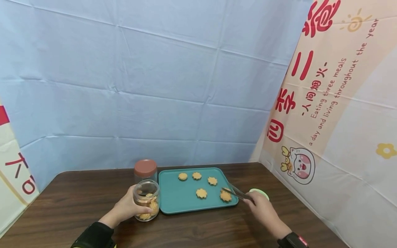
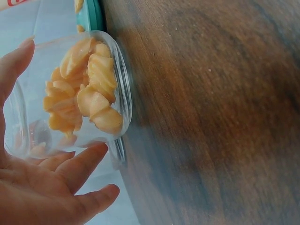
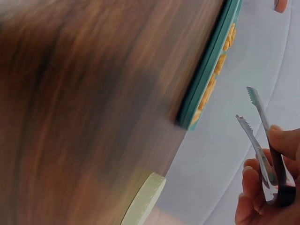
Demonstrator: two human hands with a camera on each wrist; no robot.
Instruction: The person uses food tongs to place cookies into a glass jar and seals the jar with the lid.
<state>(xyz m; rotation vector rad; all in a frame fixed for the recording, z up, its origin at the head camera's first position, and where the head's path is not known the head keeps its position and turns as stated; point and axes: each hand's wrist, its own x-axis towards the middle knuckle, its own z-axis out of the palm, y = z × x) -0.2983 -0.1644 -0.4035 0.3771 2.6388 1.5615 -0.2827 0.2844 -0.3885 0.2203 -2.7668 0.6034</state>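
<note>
My left hand [image 1: 125, 207] holds an open clear jar [image 1: 146, 188] on the table, thumb on one side and fingers on the other. Ridged butter cookies [image 2: 101, 79] lie in its lower part, seen through the wall in the left wrist view. My right hand [image 1: 264, 209] grips metal tongs [image 1: 233, 193], whose serrated tips [image 3: 253, 96] are spread apart with nothing between them in the right wrist view. From the head, the tongs overlap the right end of a teal tray [image 1: 173, 199], near a flower-shaped cookie [image 1: 225, 197].
Several more cookies [image 1: 201, 193] lie spread over the tray. Behind the held jar stands another jar with a reddish-brown lid [image 1: 145, 167]. A pale green round object [image 1: 262, 192] sits beyond my right hand. Cloth walls [image 1: 186, 120] enclose the dark wooden table [image 1: 77, 193].
</note>
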